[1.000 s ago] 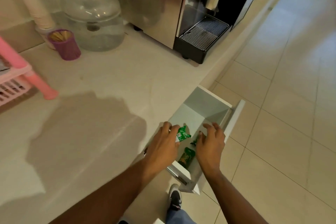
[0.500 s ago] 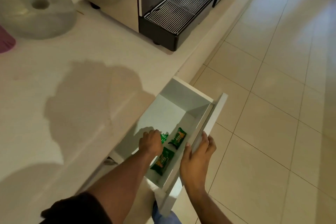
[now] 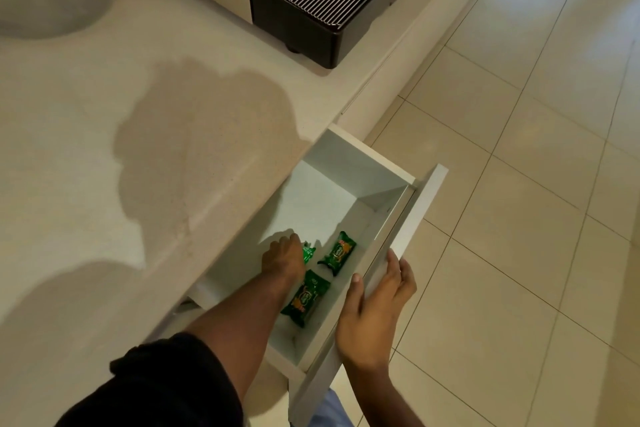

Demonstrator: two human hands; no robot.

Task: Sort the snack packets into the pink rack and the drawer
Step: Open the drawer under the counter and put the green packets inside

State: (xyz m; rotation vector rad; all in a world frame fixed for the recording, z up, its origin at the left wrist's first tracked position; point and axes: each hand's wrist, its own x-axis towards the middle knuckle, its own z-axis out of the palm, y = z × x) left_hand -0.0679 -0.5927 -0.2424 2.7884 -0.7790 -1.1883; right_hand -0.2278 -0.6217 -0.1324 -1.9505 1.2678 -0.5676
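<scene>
Green glossy snack packets (image 3: 336,251) lie in white drawer (image 3: 360,163).

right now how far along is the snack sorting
Done: two green packets lie flat in the open drawer. In hand: the left hand is down on a third packet; the right hand grips the drawer front. Left: the pink rack is out of view, so its share can't be judged.
</scene>
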